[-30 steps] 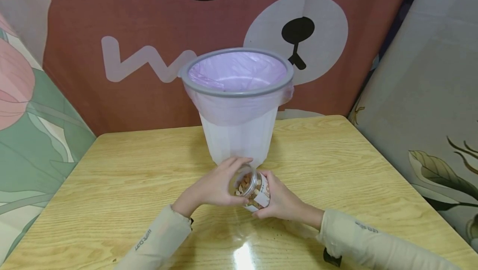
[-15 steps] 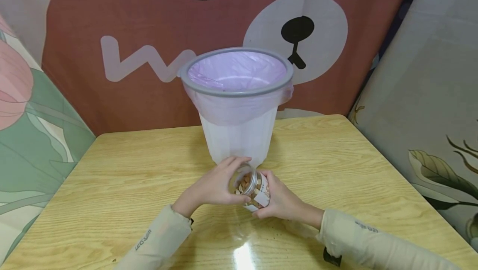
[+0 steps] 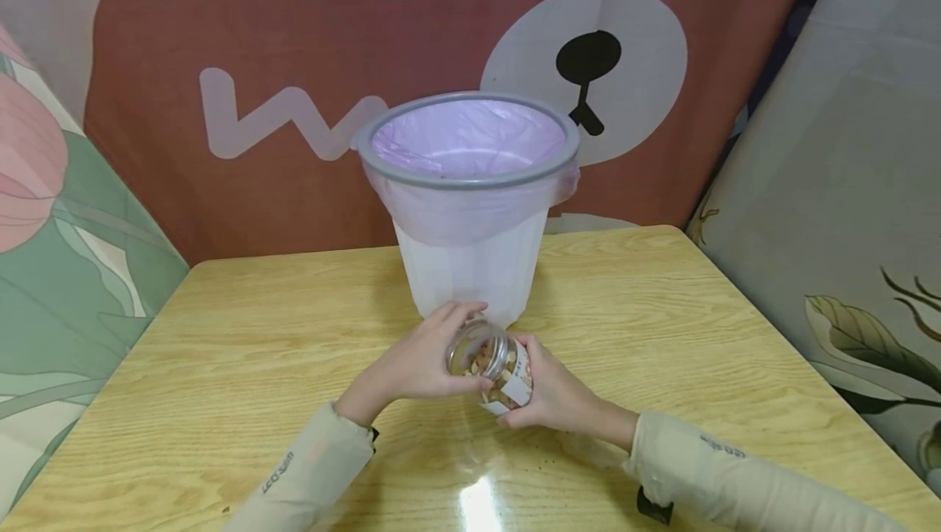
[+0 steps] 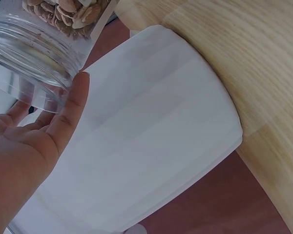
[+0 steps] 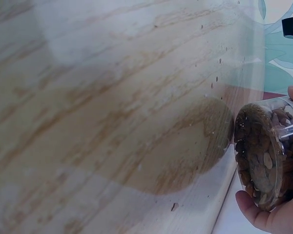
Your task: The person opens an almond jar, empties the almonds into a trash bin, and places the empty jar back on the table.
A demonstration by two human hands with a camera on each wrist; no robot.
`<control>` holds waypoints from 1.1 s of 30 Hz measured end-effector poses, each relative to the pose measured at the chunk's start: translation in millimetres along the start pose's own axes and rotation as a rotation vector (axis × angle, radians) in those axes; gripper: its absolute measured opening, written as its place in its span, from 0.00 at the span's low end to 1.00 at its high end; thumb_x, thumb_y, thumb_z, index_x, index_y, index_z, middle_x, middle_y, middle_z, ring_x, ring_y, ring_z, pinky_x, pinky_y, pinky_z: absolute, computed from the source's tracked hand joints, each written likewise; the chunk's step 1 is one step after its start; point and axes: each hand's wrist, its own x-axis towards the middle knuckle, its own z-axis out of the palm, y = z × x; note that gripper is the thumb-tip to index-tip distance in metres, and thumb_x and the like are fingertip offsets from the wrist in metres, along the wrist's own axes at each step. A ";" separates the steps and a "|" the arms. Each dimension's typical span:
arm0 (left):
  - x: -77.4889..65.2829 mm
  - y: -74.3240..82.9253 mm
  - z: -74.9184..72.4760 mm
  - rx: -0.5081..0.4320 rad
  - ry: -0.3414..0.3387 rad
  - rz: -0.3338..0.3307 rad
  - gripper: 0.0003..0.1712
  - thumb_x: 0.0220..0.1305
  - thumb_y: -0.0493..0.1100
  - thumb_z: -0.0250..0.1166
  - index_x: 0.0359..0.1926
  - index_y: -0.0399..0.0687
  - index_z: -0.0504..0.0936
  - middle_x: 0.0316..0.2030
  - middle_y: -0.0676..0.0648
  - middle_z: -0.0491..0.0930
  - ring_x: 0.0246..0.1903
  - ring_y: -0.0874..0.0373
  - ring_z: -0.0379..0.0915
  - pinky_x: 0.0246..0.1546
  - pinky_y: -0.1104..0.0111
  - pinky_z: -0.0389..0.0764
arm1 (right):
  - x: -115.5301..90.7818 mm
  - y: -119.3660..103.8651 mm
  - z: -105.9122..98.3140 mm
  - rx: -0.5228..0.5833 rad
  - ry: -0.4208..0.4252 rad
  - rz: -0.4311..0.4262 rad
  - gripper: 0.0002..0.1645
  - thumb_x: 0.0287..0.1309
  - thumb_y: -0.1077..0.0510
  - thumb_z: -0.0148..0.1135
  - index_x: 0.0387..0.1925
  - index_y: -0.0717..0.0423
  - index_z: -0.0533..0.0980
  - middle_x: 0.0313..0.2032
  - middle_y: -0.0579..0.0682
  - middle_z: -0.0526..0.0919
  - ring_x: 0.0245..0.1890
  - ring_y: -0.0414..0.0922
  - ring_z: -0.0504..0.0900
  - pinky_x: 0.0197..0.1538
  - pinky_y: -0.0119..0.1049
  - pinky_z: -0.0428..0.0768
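A clear jar of nuts with a white label lies tilted just above the table, its mouth toward the left. My right hand grips the jar round its lower part. At the mouth, my left hand holds a clear lid, thumb in front and fingers behind. In the left wrist view the lid is close against the jar's neck; whether its thread is engaged I cannot tell. The right wrist view shows the jar's base, with brown nuts packed behind it.
A white waste bin with a grey rim and purple liner stands right behind the hands. Small dark crumbs are scattered on the wooden table. A printed red cloth hangs at the back.
My left hand has shifted slightly to the left and up with the lid, away from the jar. The right hand and jar have stayed almost still.
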 end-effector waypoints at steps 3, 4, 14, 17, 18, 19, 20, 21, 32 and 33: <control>-0.9 -0.5 0.5 -0.002 0.007 -0.004 0.50 0.43 0.62 0.66 0.64 0.47 0.58 0.54 0.48 0.65 0.52 0.54 0.62 0.47 0.55 0.68 | -0.5 -1.1 -0.2 0.002 0.002 0.004 0.57 0.25 0.56 0.76 0.58 0.58 0.53 0.48 0.48 0.68 0.40 0.41 0.70 0.41 0.35 0.73; -1.1 -0.6 0.6 -0.002 0.010 -0.005 0.50 0.43 0.62 0.66 0.64 0.47 0.58 0.54 0.48 0.65 0.51 0.54 0.63 0.46 0.56 0.68 | -0.6 -1.4 -0.2 0.001 0.004 0.004 0.57 0.25 0.56 0.76 0.58 0.58 0.53 0.48 0.48 0.68 0.40 0.41 0.70 0.41 0.35 0.73; -4.5 0.2 -0.1 -0.008 0.031 -0.001 0.49 0.44 0.62 0.66 0.64 0.48 0.58 0.53 0.48 0.65 0.50 0.54 0.64 0.45 0.56 0.69 | -0.3 -0.8 -0.4 -0.005 0.008 0.003 0.57 0.25 0.56 0.76 0.58 0.58 0.53 0.49 0.47 0.68 0.41 0.41 0.70 0.42 0.36 0.72; -6.6 -0.2 0.4 -0.017 0.031 -0.011 0.49 0.43 0.62 0.66 0.64 0.49 0.57 0.52 0.48 0.66 0.49 0.55 0.64 0.44 0.57 0.70 | -0.1 -1.2 -0.6 -0.003 0.004 0.007 0.57 0.25 0.56 0.76 0.59 0.58 0.53 0.49 0.48 0.68 0.41 0.41 0.70 0.41 0.35 0.73; -7.4 -0.4 0.7 -0.022 0.031 -0.014 0.49 0.43 0.62 0.67 0.64 0.50 0.57 0.52 0.48 0.66 0.49 0.55 0.64 0.44 0.57 0.70 | -0.3 -1.6 -0.7 -0.004 0.004 0.007 0.57 0.25 0.56 0.76 0.59 0.58 0.53 0.49 0.47 0.68 0.41 0.40 0.70 0.41 0.35 0.73; -8.2 -0.5 0.8 -0.026 0.032 -0.015 0.49 0.43 0.62 0.67 0.64 0.50 0.57 0.52 0.48 0.66 0.49 0.55 0.64 0.44 0.57 0.70 | -0.1 -1.6 -0.8 -0.005 0.004 0.006 0.57 0.26 0.56 0.76 0.59 0.58 0.53 0.49 0.48 0.68 0.41 0.40 0.70 0.41 0.35 0.73; -8.9 -0.5 1.0 -0.032 0.032 -0.015 0.49 0.43 0.62 0.67 0.64 0.51 0.57 0.52 0.48 0.66 0.49 0.55 0.64 0.44 0.57 0.70 | -0.2 -2.0 -0.9 -0.005 0.004 0.006 0.57 0.25 0.56 0.76 0.59 0.58 0.53 0.49 0.48 0.68 0.41 0.40 0.70 0.41 0.35 0.73; -9.7 -0.8 1.2 -0.038 0.034 -0.014 0.49 0.43 0.61 0.67 0.64 0.51 0.57 0.52 0.48 0.66 0.49 0.55 0.64 0.44 0.57 0.70 | -0.2 -2.2 -1.0 -0.006 0.004 0.004 0.57 0.25 0.56 0.76 0.59 0.58 0.53 0.49 0.48 0.68 0.41 0.40 0.70 0.41 0.35 0.73; -15.7 -4.1 3.0 -0.079 0.058 0.012 0.49 0.44 0.60 0.68 0.64 0.50 0.57 0.53 0.49 0.65 0.50 0.57 0.63 0.45 0.57 0.69 | -0.1 -1.1 -1.0 -0.004 0.016 -0.003 0.58 0.24 0.56 0.76 0.59 0.58 0.53 0.49 0.47 0.68 0.41 0.40 0.70 0.42 0.36 0.72; -16.0 -4.1 3.2 -0.079 0.062 0.015 0.49 0.44 0.60 0.68 0.64 0.49 0.57 0.53 0.50 0.65 0.50 0.57 0.63 0.45 0.57 0.69 | -0.1 -0.8 -0.9 -0.001 0.015 -0.004 0.58 0.24 0.56 0.76 0.59 0.58 0.53 0.49 0.47 0.68 0.41 0.40 0.70 0.42 0.36 0.72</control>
